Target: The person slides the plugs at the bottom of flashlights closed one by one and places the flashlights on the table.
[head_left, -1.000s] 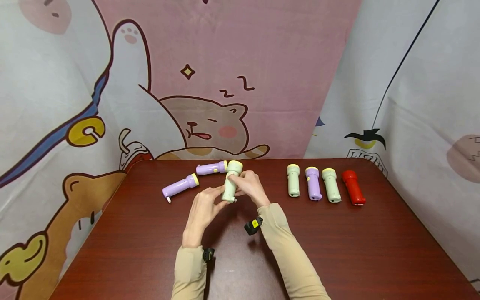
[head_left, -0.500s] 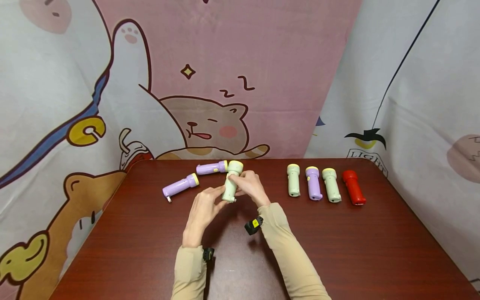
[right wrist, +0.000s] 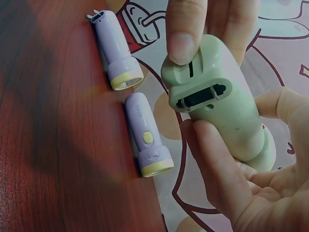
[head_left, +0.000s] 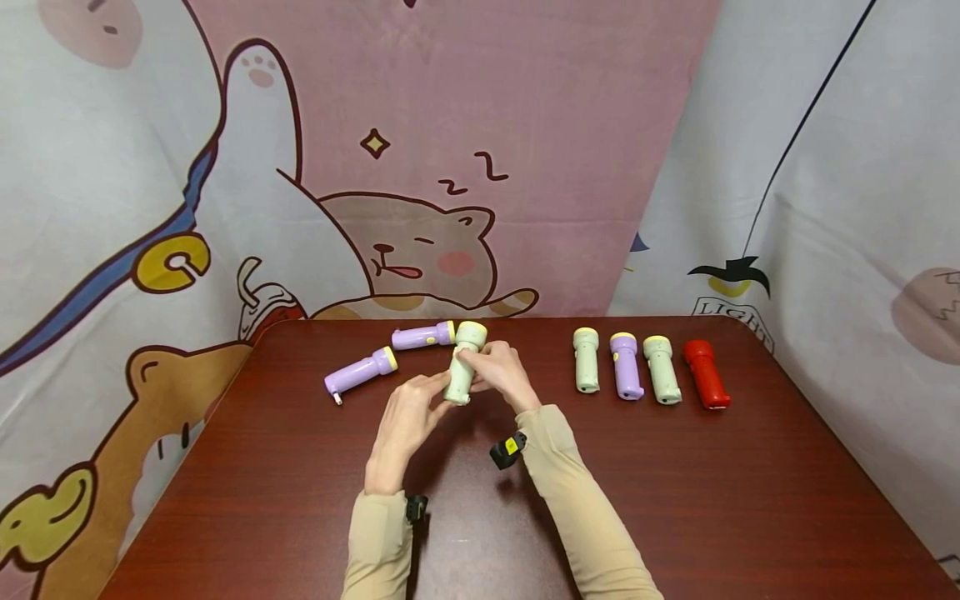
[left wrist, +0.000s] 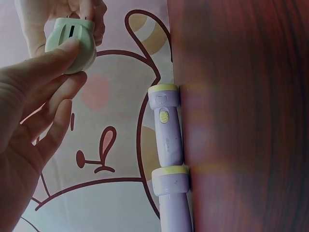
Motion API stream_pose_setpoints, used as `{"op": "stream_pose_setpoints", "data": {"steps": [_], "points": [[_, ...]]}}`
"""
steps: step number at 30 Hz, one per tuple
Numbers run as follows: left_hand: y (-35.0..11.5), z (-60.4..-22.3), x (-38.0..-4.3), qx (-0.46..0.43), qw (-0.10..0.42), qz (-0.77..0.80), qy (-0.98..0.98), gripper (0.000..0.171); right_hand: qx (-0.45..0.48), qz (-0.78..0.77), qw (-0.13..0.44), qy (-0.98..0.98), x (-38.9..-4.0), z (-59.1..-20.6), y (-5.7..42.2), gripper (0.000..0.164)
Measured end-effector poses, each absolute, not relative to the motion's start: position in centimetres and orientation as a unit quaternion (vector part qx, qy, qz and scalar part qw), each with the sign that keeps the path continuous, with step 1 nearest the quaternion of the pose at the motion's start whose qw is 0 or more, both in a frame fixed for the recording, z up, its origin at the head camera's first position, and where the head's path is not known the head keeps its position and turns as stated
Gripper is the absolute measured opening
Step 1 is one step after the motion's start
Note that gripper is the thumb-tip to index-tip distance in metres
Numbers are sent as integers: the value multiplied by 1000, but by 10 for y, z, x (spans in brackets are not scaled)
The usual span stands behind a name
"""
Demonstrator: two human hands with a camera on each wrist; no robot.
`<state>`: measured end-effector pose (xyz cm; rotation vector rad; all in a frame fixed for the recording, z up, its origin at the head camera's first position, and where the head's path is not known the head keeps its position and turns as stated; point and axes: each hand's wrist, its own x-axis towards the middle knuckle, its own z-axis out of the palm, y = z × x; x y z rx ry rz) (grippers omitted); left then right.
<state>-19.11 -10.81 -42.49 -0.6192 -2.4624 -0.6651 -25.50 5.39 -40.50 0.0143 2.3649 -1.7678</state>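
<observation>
A pale green flashlight (head_left: 461,371) with a yellow lens rim is held up over the table, tail end toward me. My right hand (head_left: 504,373) grips its barrel from the right, thumb on top. With its thumb on the slotted tail slider (right wrist: 191,67), my left hand (head_left: 405,417) pinches the tail end. Metal plug prongs (right wrist: 216,92) show at the dark recess in the tail, in the right wrist view. Two purple flashlights lie left of the hands: one (head_left: 423,337) near the back edge, the other (head_left: 360,372) nearer me with its prongs out.
To the right stands a row of lying flashlights: green (head_left: 587,362), purple (head_left: 627,368), green (head_left: 663,372) and red (head_left: 707,375). The dark wooden table (head_left: 675,500) ends at a printed cloth (head_left: 570,167) behind it.
The metal bit at the green flashlight's tail sticks out less than before, and the tail has shifted very slightly. Both hands stay in nearly the same place.
</observation>
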Motion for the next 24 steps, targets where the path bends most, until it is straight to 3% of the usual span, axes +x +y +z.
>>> {"op": "stream_pose_setpoints", "data": {"steps": [24], "points": [[-108,-426,-191,-237,241,-233,-912,37,5,-608,97,788,-254,-407,55,30]]}}
